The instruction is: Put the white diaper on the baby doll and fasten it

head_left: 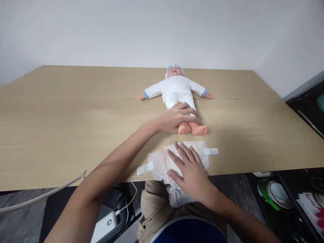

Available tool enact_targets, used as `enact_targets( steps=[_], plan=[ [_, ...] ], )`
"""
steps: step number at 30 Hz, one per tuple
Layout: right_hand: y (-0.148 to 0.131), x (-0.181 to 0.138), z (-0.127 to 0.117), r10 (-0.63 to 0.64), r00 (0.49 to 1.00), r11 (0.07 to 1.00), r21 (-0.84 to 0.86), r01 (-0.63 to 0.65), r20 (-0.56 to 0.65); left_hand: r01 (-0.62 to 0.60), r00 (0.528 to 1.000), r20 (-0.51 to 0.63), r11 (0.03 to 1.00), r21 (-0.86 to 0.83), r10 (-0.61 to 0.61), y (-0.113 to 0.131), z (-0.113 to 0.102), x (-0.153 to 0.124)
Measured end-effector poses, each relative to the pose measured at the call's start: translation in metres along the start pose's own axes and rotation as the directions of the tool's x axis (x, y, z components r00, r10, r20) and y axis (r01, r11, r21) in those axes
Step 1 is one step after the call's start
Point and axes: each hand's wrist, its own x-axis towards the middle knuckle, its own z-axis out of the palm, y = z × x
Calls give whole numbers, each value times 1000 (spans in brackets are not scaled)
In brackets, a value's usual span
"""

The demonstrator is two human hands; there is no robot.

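A baby doll (177,87) in a white suit and cap lies on its back on the wooden table (63,118), head toward the wall. My left hand (174,118) is closed around the doll's lower legs, just above its bare feet. My right hand (188,168) lies flat, fingers spread, on an unfolded white diaper (157,162) at the table's near edge. The diaper's lower part hangs over the edge toward my lap. Its two tape tabs stick out left and right.
A white cable (50,192) runs off the table's front left edge. Below it sits a white device (106,226) with a plugged cord. Dark shelving (303,195) with bowls and items stands at the right. A pale wall is behind the table.
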Motion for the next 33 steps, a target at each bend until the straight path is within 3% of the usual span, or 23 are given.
enact_targets(
  steps=[5, 12, 19, 23, 29, 33],
  plan=[
    [7, 27, -15, -5, 992, 1000, 29, 1, 123, 11, 989, -142, 990, -144, -31, -10, -32, 13],
    [21, 68, -18, -45, 970, 999, 16, 43, 240, -12, 970, -238, 970, -243, -48, -27, -72, 15],
    [56, 140, 5, 9, 995, 999, -50, -4, 104, 5, 953, -291, 966, -260, -83, -36, -82, 12],
    [80, 186, 14, 34, 997, 997, -70, -30, 67, -51, 960, -278, 958, -282, -30, -38, -89, 14],
    [108, 234, 10, 39, 999, 995, -90, -39, -3, 4, 961, -268, 976, -218, -64, -38, -99, 8],
    [121, 263, 1, -8, 998, 1000, -6, 7, -66, 7, 965, -256, 983, -185, -55, -40, -103, 7]
  ],
)
